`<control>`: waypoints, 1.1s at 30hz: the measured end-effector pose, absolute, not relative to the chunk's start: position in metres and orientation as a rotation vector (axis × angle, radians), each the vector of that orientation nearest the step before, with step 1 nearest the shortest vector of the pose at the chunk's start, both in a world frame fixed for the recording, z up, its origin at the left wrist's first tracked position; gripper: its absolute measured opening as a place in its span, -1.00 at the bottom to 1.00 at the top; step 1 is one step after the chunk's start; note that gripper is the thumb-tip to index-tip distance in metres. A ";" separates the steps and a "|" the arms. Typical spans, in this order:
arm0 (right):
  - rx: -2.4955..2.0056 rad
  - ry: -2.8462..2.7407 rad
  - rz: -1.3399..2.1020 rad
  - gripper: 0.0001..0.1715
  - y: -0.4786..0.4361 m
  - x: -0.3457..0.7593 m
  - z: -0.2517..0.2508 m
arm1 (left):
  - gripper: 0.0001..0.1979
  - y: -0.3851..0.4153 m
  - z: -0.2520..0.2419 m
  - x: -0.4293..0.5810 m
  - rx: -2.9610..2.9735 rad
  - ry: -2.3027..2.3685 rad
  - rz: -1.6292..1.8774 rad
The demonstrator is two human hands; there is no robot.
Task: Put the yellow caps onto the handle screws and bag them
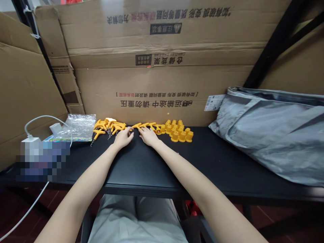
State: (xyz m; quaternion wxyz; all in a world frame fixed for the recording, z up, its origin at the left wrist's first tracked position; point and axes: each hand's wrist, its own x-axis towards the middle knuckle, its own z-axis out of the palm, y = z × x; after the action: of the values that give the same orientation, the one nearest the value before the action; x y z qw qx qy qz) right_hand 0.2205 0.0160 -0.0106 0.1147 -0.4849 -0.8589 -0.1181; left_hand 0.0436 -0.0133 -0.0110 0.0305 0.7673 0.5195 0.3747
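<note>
My left hand (123, 138) is at the right edge of a loose pile of corkscrews (99, 134) with yellow T-shaped handles and bare metal spirals. Its thumb and index finger are apart, and a bit of yellow shows by the fingertips. Just right of it, my right hand (149, 136) lies low over the table, fingers stretched toward the left end of a row of yellow T-handled pieces (144, 125). Its fingertips seem to touch the nearest handle; no held thing shows. Right of that hand stand several yellow flanged cups (182, 136) in close rows.
The black table (152, 168) is backed by a tall cardboard sheet (162, 79). At the left are a clear plastic bag (82, 126), a white charger (31, 145) with its cable, and a blurred-out object (45, 163). A large grey bag (273, 131) fills the right side.
</note>
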 end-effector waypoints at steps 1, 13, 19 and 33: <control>-1.392 -2.544 -0.321 -0.51 0.018 0.222 -0.011 | -0.73 -0.014 -0.011 0.044 2.367 1.603 1.154; -1.618 -2.381 -0.199 -0.43 0.021 0.204 -0.012 | -0.73 -0.014 -0.011 0.044 2.376 1.579 1.110; -1.729 -2.293 -0.187 -0.36 0.022 0.194 -0.012 | -0.74 -0.013 -0.011 0.043 2.376 1.549 1.115; -1.843 -1.956 -0.090 -0.39 0.040 0.265 0.015 | -0.76 -0.015 -0.008 0.044 2.329 1.750 1.107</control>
State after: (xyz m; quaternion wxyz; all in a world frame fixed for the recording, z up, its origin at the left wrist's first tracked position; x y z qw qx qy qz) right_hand 0.2647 0.0399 0.0147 0.2243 -0.6677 -0.7090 -0.0327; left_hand 0.0439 -0.0147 -0.0077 0.0129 0.7473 0.5615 0.3552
